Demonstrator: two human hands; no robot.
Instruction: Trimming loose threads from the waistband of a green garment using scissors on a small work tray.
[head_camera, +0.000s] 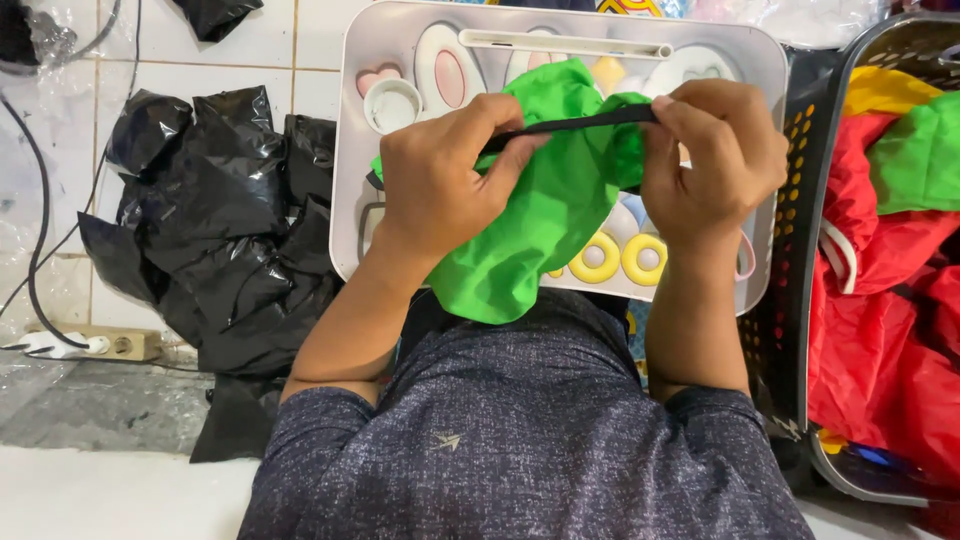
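A green cloth (545, 225) hangs over a white lap tray (760, 70), covering most of the tray's printed shapes. Both hands pinch its black strap (575, 124) taut: left hand (440, 170) closed on one end, right hand (715, 160) on the other. Crumpled black plastic bags (215, 235) lie left; a basket (800, 200), cut off at right, holds red cloth (880, 340).

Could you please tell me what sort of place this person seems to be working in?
Probably a home floor used for small packing or sewing work: white floor tiles, a child's lap tray as a bench, a laundry basket of bright cloth, and black plastic bags.
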